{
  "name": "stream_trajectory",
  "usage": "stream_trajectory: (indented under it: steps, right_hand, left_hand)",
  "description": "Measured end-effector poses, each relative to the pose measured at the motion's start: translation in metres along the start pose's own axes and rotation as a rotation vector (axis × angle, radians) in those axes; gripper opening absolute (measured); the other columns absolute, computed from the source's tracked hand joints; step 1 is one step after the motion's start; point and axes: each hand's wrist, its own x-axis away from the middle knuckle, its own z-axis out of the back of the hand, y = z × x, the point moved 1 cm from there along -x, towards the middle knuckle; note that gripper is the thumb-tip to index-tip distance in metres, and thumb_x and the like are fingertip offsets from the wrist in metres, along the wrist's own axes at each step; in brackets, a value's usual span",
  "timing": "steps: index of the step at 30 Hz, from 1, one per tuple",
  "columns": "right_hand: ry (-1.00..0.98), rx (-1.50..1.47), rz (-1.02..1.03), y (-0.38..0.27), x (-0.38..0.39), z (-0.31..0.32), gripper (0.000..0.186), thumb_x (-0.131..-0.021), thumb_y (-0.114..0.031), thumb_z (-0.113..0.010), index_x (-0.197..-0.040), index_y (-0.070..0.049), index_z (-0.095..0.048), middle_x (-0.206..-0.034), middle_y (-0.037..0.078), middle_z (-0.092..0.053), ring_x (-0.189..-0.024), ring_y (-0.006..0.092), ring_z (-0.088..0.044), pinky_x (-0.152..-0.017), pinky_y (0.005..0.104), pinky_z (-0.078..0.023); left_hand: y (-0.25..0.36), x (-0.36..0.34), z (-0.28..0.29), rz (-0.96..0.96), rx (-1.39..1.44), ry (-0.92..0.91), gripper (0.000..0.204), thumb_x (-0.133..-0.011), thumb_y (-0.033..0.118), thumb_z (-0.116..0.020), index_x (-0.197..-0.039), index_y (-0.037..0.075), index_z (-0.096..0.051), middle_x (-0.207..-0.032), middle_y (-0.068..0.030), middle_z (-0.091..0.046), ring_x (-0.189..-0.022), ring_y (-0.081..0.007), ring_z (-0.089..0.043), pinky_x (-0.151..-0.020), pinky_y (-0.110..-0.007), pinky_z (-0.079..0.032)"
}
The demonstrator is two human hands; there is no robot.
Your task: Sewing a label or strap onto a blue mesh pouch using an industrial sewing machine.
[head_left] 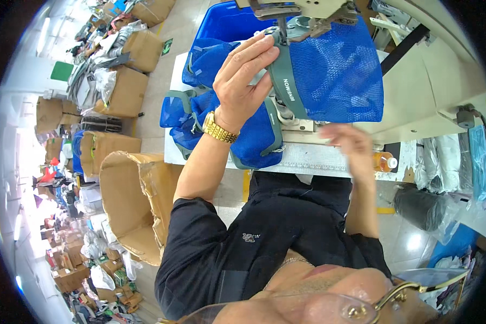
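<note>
A blue mesh bag (pixel 337 75) with a grey-green band (pixel 284 89) lies under the sewing machine head (pixel 313 16). The band's far end is at the needle and presser foot (pixel 283 29). Against that end rests my left hand (pixel 248 70), fingers stretched out along the band's edge close to the foot; its thumb is partly tucked behind. My right hand (pixel 352 141) is off the bag, just below its near edge. Motion blurs it, but its fingers look stretched out with nothing in them. More blue mesh bags (pixel 259 135) with green bands lie to the left, under my left wrist.
A blue bin (pixel 227 24) stands behind the table (pixel 313 156). At the table's right front is a bottle of orange liquid (pixel 384 162). An open cardboard box (pixel 127 205) stands on the left; stuffed cartons (pixel 121 92) line the far left. Plastic-wrapped bundles (pixel 443 162) sit on the right.
</note>
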Motion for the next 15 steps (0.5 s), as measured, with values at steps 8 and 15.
stream_trajectory:
  steps: [8,15]
  right_hand:
    - [0.248,0.605,0.158,-0.069,-0.032,-0.009,0.038,-0.087,-0.021,-0.071,-0.119,-0.001,-0.064,-0.105,0.009,-0.068,-0.094,0.0148,-0.061,-0.086,0.031,-0.048]
    - [0.197,0.321,0.225,-0.048,-0.005,-0.027,0.025,-0.092,-0.01,-0.066,-0.114,0.002,-0.064,-0.095,0.003,-0.068,-0.085,0.009,-0.058,-0.079,0.0247,-0.047]
  left_hand:
    - [0.006,0.004,-0.004,-0.025,-0.011,0.042,0.027,-0.073,-0.004,-0.072,-0.099,0.003,-0.074,-0.11,-0.0111,-0.071,-0.11,-0.029,-0.066,-0.092,-0.036,-0.054]
    - [0.011,-0.003,0.002,-0.082,-0.049,0.011,0.024,-0.074,-0.001,-0.075,-0.097,0.005,-0.076,-0.106,-0.0098,-0.072,-0.106,-0.0277,-0.068,-0.089,-0.035,-0.056]
